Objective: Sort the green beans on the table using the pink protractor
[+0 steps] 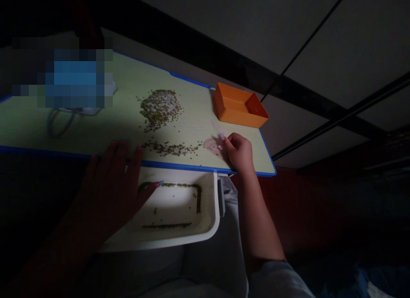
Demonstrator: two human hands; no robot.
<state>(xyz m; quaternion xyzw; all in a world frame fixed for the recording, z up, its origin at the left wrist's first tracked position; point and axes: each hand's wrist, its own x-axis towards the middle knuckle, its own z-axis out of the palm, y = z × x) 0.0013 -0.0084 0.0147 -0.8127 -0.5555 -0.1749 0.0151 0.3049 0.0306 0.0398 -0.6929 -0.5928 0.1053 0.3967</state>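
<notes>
My right hand (239,151) is closed in a pinch over the right part of the table. At its fingertips is a thin see-through plastic piece with pink print (214,146), partly covered by the hand. My left hand (117,182) has its fingers spread at the table's front edge, thumb over a white basin (214,204). A heap of small green and whitish grains (160,107) lies on the pale yellow-green table (195,105). Nearer the edge, between the hands, runs a loose strip of grains (173,149). More green grains line the basin's floor edges.
An orange rectangular box (240,107) stands at the table's back right corner. On the left is a blurred-out device (75,80) with a cord (59,131). A blue rim (256,174) edges the table. Pale panels (320,41) rise behind it. The light is dim.
</notes>
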